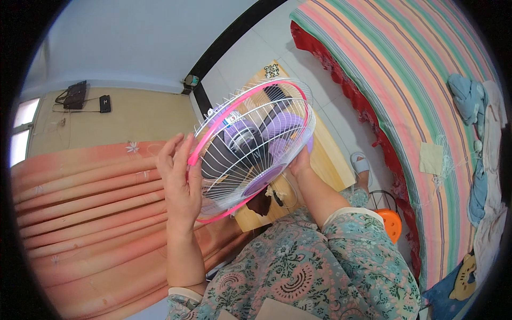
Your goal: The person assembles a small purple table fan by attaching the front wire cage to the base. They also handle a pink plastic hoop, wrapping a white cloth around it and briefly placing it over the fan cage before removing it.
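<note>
A round white wire fan guard with a purple centre disc [264, 180] is tilted in front of me between my two hands. Purple fan blades [282, 126] and a dark hub show through the wires. A bright pink ring [218, 124] runs round the guard's rim. My left hand [178, 176] grips the rim at the left, its fingers raised and bent by the pink ring and its thumb against the edge. At the lower right edge my right hand [301, 162] is closed on the guard, its fingertips hidden behind it.
The fan is above a light wooden table [333, 165], with a cord [277, 198] on it. Orange draped cloth [96, 197] lies left, a striped bed [384, 85] right. Beside the bed are an orange stool [391, 225] and a slippered foot [360, 164]. Black bags [74, 97] lie far left.
</note>
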`<state>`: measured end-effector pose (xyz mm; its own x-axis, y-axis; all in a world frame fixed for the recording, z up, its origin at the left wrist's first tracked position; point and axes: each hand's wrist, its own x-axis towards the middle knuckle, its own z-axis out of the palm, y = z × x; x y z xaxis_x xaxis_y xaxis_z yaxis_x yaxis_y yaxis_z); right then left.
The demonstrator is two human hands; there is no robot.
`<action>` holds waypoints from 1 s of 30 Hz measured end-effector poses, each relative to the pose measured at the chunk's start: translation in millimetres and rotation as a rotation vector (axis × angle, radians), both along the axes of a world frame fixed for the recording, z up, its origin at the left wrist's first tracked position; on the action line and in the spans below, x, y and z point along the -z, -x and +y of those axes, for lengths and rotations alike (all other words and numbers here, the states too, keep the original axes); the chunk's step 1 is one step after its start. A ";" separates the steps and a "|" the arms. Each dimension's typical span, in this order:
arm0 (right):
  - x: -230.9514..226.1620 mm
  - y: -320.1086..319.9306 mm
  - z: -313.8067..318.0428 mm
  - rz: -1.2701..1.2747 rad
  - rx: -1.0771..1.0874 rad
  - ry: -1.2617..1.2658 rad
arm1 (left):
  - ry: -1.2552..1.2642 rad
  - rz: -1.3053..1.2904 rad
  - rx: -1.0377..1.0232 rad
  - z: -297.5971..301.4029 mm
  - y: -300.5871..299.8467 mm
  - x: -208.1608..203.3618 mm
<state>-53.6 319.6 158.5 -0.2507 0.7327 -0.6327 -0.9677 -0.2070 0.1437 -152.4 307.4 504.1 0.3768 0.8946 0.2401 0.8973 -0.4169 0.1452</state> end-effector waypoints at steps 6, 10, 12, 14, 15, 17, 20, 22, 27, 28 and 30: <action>16.3 6.9 -8.9 -0.012 0.031 0.012 | 0.085 0.084 0.090 0.7 -12.5 -11.0; 19.1 6.1 -16.9 0.018 0.033 0.057 | 0.089 0.105 0.119 -2.5 -20.6 -7.6; 9.4 0.7 -17.5 -0.004 0.031 0.073 | 0.140 -0.002 0.089 -3.7 -23.4 -5.7; 6.2 -0.7 -17.1 -0.015 0.046 0.088 | 0.159 -0.062 0.086 -3.5 -23.0 -4.2; 5.4 -0.7 -15.6 -0.012 0.060 0.096 | 0.154 -0.065 0.095 -1.9 -23.2 -4.1; 1.7 -2.1 -12.9 0.002 0.091 0.093 | 0.154 -0.091 0.095 0.0 -24.3 -5.9; -11.9 -7.4 -9.3 0.015 0.138 0.054 | 0.161 -0.127 0.080 1.3 -25.3 -7.4; -13.7 -7.4 -6.1 0.003 0.159 0.013 | 0.143 -0.101 0.088 -0.3 -27.0 -9.9; 16.0 -6.7 0.5 0.001 0.142 -0.073 | 0.134 -0.042 0.089 7.0 -29.9 -12.4; 18.7 -7.7 2.0 0.000 0.130 -0.097 | 0.138 -0.027 0.087 8.9 -31.1 -13.3; 17.3 -6.7 7.3 -0.013 0.112 -0.082 | 0.185 -0.111 0.034 10.8 -34.4 -13.7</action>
